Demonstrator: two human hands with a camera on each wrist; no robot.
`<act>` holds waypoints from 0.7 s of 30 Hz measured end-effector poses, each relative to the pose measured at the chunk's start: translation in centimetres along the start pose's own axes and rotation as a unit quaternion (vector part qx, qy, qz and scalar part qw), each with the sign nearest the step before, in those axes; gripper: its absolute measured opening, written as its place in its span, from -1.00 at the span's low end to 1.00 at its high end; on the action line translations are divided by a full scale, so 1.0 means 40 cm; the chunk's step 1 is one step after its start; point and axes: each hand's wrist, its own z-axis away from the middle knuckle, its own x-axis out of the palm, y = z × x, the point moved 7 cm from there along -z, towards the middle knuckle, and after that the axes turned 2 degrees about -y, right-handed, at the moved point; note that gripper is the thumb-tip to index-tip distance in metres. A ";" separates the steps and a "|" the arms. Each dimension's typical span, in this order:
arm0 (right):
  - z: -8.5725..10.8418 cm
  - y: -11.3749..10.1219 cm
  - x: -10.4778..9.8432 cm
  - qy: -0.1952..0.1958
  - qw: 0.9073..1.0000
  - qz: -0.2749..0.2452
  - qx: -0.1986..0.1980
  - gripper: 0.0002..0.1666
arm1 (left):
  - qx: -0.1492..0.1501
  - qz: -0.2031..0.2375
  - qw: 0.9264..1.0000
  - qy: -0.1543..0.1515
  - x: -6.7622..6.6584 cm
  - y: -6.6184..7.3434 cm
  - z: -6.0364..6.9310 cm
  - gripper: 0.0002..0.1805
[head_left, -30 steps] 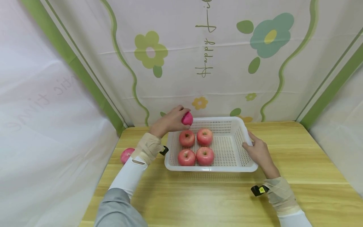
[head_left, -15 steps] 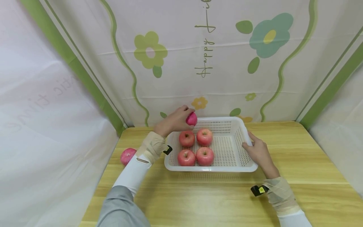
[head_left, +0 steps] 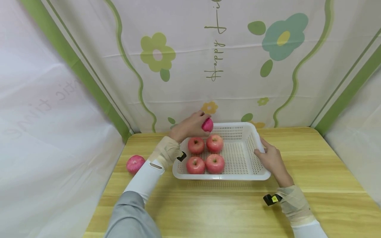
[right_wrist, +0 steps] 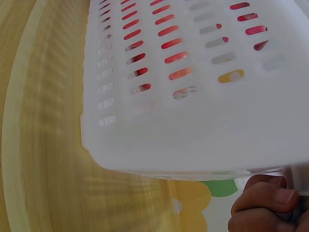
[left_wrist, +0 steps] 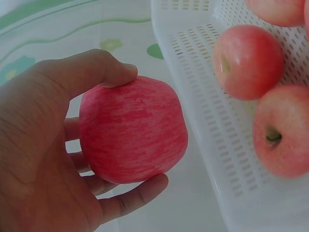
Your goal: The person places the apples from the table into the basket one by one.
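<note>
A deep pink apple [head_left: 207,125] is gripped by my left hand [head_left: 192,127] above the far left part of a white perforated basket [head_left: 220,177]. In the left wrist view the thumb and fingers curl round this apple [left_wrist: 134,130]. Four paler red apples, one of them [head_left: 215,163], lie in the basket's left half, stems up. My right hand [head_left: 273,162] grips the basket's right rim, thumb on top. The right wrist view shows curled fingers [right_wrist: 263,205] at the rim beside the basket wall [right_wrist: 193,140].
Another deep pink apple [head_left: 135,164] lies on the wooden table [head_left: 214,211], left of the basket beside the left forearm. A white curtain [head_left: 184,82] with flower prints stands behind the table, and white sheets hang at both sides.
My left hand has moved to the right with the apple in its grip, over the basket's far side. The right hand and the basket have stayed in place.
</note>
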 end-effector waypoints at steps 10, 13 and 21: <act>0.002 -0.001 -0.002 -0.004 1.000 0.001 0.001 -0.13 | 0.001 -0.018 1.000 -0.019 0.007 0.028 -0.019 -0.20; 0.001 -0.001 -0.001 -0.005 1.000 0.005 0.003 -0.13 | -0.005 -0.021 1.000 -0.021 0.010 0.033 -0.024 -0.20; 0.000 -0.001 -0.002 -0.004 1.000 0.007 0.004 -0.13 | 0.004 -0.026 0.999 -0.019 0.018 0.048 -0.039 -0.20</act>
